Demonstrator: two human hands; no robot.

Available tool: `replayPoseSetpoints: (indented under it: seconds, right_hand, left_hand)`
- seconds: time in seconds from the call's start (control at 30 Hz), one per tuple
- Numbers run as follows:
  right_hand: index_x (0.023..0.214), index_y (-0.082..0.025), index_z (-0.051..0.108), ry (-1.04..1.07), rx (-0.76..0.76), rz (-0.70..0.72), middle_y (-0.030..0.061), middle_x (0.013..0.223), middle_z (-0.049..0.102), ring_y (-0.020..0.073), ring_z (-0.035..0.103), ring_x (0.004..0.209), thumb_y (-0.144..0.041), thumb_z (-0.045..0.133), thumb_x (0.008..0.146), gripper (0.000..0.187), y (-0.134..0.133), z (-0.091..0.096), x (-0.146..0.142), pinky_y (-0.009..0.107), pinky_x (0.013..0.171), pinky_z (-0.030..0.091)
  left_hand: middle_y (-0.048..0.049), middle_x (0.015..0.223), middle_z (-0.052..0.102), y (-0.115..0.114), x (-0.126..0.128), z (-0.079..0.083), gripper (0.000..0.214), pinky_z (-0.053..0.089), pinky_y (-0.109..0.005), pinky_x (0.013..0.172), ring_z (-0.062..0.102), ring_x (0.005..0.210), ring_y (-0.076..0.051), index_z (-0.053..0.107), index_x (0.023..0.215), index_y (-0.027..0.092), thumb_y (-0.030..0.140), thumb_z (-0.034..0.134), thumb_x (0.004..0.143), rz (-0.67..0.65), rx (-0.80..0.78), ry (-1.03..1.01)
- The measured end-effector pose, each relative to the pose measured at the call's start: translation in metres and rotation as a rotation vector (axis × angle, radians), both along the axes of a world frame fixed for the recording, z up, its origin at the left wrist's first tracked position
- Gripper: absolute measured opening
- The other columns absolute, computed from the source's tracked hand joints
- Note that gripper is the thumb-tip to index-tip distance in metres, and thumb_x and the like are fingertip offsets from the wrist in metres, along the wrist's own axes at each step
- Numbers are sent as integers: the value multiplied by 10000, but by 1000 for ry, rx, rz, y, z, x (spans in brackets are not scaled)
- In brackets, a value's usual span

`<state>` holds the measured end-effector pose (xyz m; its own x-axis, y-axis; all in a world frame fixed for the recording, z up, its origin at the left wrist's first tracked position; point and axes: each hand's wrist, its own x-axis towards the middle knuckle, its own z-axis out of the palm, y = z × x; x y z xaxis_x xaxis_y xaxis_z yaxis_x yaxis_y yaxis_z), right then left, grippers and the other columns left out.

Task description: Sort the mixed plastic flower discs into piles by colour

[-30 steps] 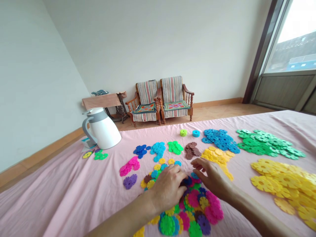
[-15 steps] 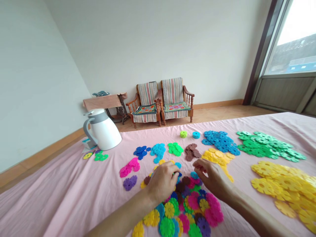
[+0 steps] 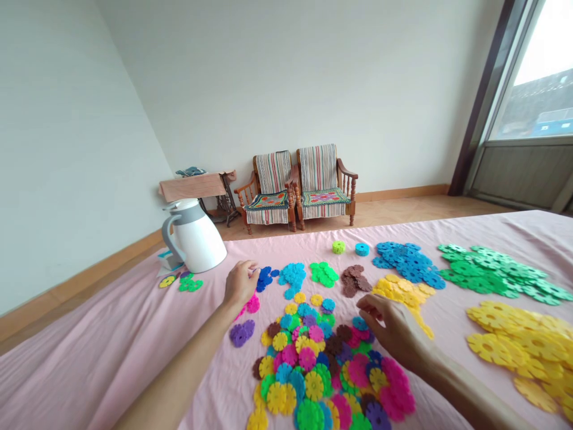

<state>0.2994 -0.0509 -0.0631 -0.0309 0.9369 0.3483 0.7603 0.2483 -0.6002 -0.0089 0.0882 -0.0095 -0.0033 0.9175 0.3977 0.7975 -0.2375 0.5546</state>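
Observation:
My left hand (image 3: 242,283) is over the left side of the cloth, beside a small pile of dark blue flower-shaped plastic discs (image 3: 265,279). Its thumb and fingers are pinched on a dark blue disc, of which only a sliver shows. Partly behind that hand lie pink discs (image 3: 253,303), with purple discs (image 3: 242,333) nearer me. My right hand (image 3: 382,316) hovers at the right edge of a big mixed heap of discs (image 3: 307,358), close to a light blue one (image 3: 359,323). Its fingers are loosely curled, apart from the thumb, and hold nothing visible.
Sorted piles of light blue (image 3: 292,278), bright green (image 3: 324,274), brown (image 3: 355,280) and orange-yellow discs (image 3: 403,291) surround the heap. Larger blue (image 3: 407,261), green (image 3: 496,270) and yellow piles (image 3: 519,340) lie right. A white jug (image 3: 199,242) stands at left.
My left hand has moved left from the mixed heap to the dark blue pile, uncovering the heap's middle. The right hand stays by the heap. The view has shifted slightly.

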Motion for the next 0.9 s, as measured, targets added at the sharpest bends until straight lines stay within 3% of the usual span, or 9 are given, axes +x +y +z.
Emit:
replayPoseSetpoints:
  seconds: [0.1,0.17,0.23,0.33,0.43,0.57,0.7,0.9]
  right_hand:
    - [839,-195,563,-1,-4,-7,21,747,627,168,589,674,-271,407,851,174,0,0,0,298,627,435]
    - [838,-196,567,5,5,-12,23,752,629,169,589,682,-269,410,848,173,-1,-1,0,298,632,436]
    - [831,-196,570,8,12,-13,23,744,629,167,585,676,-265,413,845,172,-1,-1,1,295,628,434]
    - [810,-193,575,16,28,-15,17,716,624,159,573,644,-248,427,829,159,-1,0,1,289,609,426]
    - [811,-193,574,18,48,-10,15,716,624,156,568,639,-240,433,823,149,0,-1,1,289,611,427]
    - [815,-196,563,8,53,-8,14,715,621,157,575,641,-243,420,838,152,-1,0,1,290,618,431]
    - [820,-192,559,4,39,0,15,717,620,158,582,644,-245,419,844,152,-1,-1,0,287,617,430]
    - [824,-192,567,-3,21,5,18,729,626,162,584,660,-246,424,843,154,-1,-1,0,293,627,429]
  left_hand:
    - [-19,848,673,-27,22,9,112,466,-252,727,611,727,-157,685,772,212,242,580,746,-179,-21,29]
    - [-24,765,655,-54,41,14,140,460,-245,673,596,717,-160,691,759,198,256,565,783,-531,-138,65]
    - [-18,807,639,-81,55,19,109,454,-247,722,592,781,-159,706,822,213,261,629,760,-824,-225,171]
    - [-27,939,607,-109,67,24,256,441,-267,808,577,892,-171,686,993,250,192,653,746,-1020,-294,320]
    - [-34,982,576,-115,68,26,333,441,-291,818,562,938,-195,652,1042,265,165,661,725,-1050,-323,434]
    - [-29,967,558,-111,67,25,292,437,-293,798,548,938,-206,623,967,242,179,694,690,-1030,-306,498]
    - [-18,924,560,-111,67,24,256,428,-273,756,540,901,-194,594,903,223,177,704,676,-1003,-283,496]
    - [-1,838,569,-110,65,23,158,407,-261,792,537,860,-158,597,786,205,65,585,713,-997,-255,414]
